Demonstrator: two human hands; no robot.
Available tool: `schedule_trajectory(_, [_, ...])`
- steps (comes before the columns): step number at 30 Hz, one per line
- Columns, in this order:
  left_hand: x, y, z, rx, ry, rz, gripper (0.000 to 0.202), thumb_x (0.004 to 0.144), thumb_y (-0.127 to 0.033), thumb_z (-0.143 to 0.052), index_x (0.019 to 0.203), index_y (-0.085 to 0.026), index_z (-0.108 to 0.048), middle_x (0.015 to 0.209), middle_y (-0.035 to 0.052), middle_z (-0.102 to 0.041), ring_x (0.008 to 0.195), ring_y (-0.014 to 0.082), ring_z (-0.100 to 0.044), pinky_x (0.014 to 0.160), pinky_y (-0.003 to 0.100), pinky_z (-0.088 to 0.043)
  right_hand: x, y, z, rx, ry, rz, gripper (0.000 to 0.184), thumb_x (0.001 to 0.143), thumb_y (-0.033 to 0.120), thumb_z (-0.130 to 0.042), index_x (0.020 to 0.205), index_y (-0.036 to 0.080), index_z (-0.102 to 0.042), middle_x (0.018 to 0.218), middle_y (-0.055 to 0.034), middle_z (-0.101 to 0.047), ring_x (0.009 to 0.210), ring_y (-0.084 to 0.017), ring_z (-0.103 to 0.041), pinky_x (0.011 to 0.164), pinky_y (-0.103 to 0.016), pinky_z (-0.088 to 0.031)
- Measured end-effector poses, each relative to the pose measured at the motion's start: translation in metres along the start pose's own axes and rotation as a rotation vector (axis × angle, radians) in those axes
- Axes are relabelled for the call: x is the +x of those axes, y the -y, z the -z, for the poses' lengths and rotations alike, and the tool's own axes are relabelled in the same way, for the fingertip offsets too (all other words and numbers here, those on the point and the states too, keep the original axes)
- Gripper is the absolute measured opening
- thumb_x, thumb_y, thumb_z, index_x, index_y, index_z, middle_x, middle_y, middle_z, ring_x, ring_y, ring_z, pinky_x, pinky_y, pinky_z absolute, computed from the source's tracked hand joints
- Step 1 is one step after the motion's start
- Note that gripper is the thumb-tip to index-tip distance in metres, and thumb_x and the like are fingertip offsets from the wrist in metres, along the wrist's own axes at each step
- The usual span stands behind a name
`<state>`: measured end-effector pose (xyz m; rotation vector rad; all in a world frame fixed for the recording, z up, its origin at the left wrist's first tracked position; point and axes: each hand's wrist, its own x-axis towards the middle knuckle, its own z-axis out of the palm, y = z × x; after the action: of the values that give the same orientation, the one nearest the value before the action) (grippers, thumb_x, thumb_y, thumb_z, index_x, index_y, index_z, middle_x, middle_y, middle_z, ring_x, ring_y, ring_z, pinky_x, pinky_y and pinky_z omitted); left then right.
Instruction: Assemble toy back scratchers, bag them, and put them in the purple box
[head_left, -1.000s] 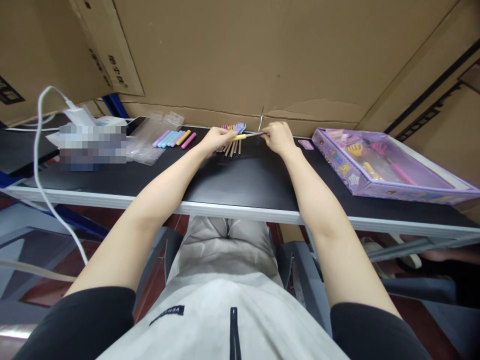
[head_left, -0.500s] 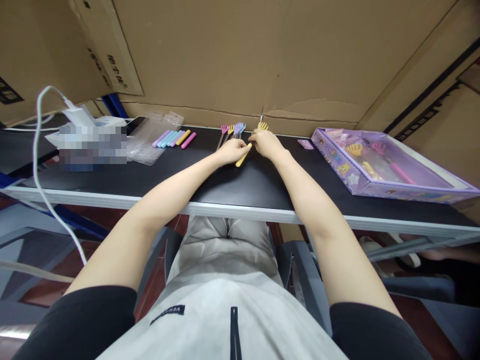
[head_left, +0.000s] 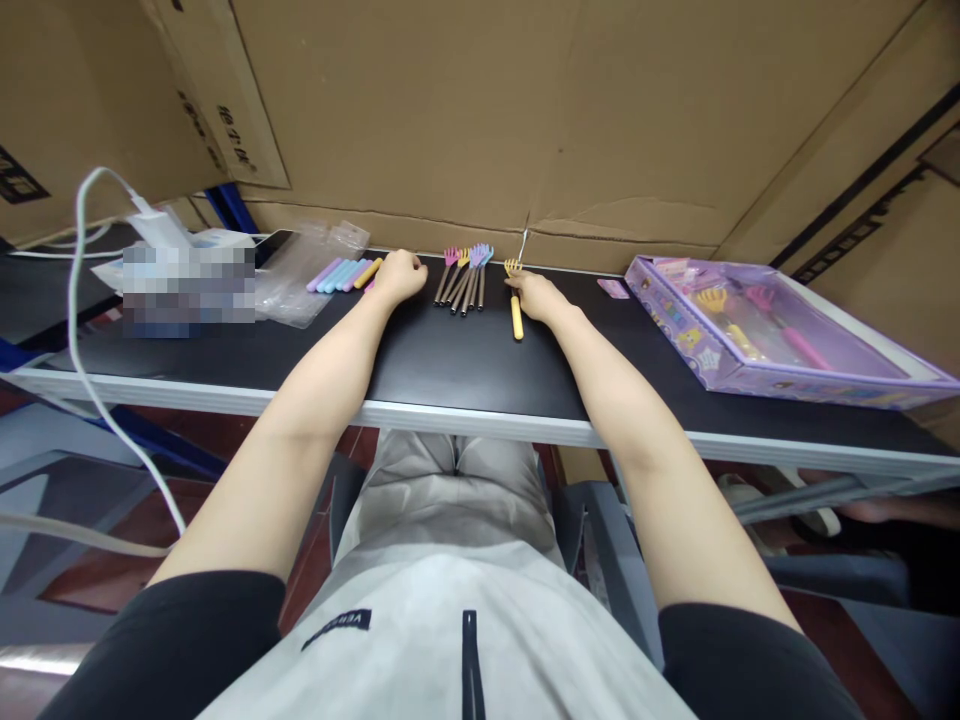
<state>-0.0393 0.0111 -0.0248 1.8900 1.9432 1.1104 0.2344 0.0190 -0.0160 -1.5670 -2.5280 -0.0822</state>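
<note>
My right hand (head_left: pixel 537 297) is closed on a yellow back scratcher (head_left: pixel 517 320); its clawed head shows beyond the fingers and its handle points toward me. My left hand (head_left: pixel 401 277) is over the right end of a row of coloured handles (head_left: pixel 341 275), partly covering the pink handle (head_left: pixel 369 286); its fingertips are hidden. Between the hands lie several back scratcher heads (head_left: pixel 465 280) on bare metal rods, with pink, yellow, purple and blue claws.
At the right stands a purple window box (head_left: pixel 705 365) with yellow and pink back scratchers inside. A small pink card (head_left: pixel 613 289) lies beside it. Clear plastic bags (head_left: pixel 296 285) and a white cable (head_left: pixel 73 290) are on the left. Cardboard (head_left: pixel 450 120) walls the back.
My left hand has let go of the yellow handle and moved left to the handle row. The back scratcher in my right hand has turned to point straighter toward me.
</note>
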Motion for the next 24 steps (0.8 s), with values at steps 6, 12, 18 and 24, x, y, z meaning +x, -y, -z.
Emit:
schedule_trajectory(6, [0.005, 0.009, -0.003, 0.147, 0.163, -0.047, 0.013, 0.079, -0.021, -0.063, 0.07, -0.026, -0.055, 0.097, 0.0158, -0.077, 0.107, 0.036, -0.073, 0.1, 0.042, -0.054, -0.004, -0.001, 0.004, -0.049, 0.054, -0.232, 0.05, 0.099, 0.006, -0.05, 0.146, 0.008, -0.067, 0.154, -0.0227, -0.062, 0.135, -0.035, -0.068, 0.11, -0.043, -0.056])
schedule_trajectory(12, [0.006, 0.01, -0.004, 0.169, 0.171, -0.047, 0.007, 0.079, -0.023, -0.064, 0.073, -0.025, -0.061, 0.099, 0.0159, -0.079, 0.106, 0.0351, -0.074, 0.098, 0.041, -0.055, 0.0, -0.007, 0.003, -0.084, 0.105, -0.225, 0.036, 0.102, 0.011, -0.05, 0.126, 0.009, -0.078, 0.139, -0.0234, -0.072, 0.126, -0.034, -0.072, 0.099, -0.038, -0.057])
schedule_trajectory(18, [0.004, 0.007, -0.001, 0.241, 0.201, -0.035, 0.012, 0.084, -0.025, -0.064, 0.09, -0.021, -0.074, 0.11, 0.0149, -0.081, 0.109, 0.033, -0.074, 0.098, 0.037, -0.056, -0.002, -0.004, 0.006, -0.128, 0.141, -0.206, 0.039, 0.104, 0.012, -0.047, 0.129, 0.01, -0.076, 0.14, -0.0212, -0.073, 0.127, -0.033, -0.071, 0.1, -0.036, -0.056])
schedule_trajectory(24, [0.001, 0.001, 0.003, 0.32, 0.248, -0.028, 0.03, 0.09, -0.025, -0.061, 0.113, -0.018, -0.079, 0.123, 0.0151, -0.08, 0.116, 0.0316, -0.073, 0.101, 0.035, -0.055, -0.004, 0.001, 0.012, -0.129, 0.201, -0.218, 0.045, 0.105, 0.011, -0.042, 0.14, 0.004, -0.07, 0.149, -0.0233, -0.066, 0.136, -0.035, -0.067, 0.11, -0.038, -0.053])
